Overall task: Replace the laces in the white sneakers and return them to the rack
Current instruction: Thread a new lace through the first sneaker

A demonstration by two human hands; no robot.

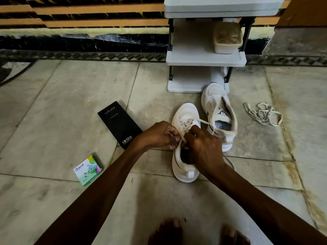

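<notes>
A white sneaker (184, 114) lies on the floor in front of me, toe pointing away, with a cream lace (206, 123) threaded through its eyelets. My left hand (161, 135) pinches the lace at the left side of the tongue. My right hand (205, 147) grips the lace over the shoe's opening and hides most of it. One lace end trails right, across the second white sneaker (219, 110), which stands unlaced just to the right. A loose lace (263, 114) lies tangled on the floor further right. The white rack (205, 62) stands behind the shoes.
A black vivo box (120, 124) lies left of the shoes, and a small green Odonil box (88, 169) nearer me on the left. A lidded plastic container (227, 38) sits on the rack's middle shelf. My bare feet (198, 232) show at the bottom edge.
</notes>
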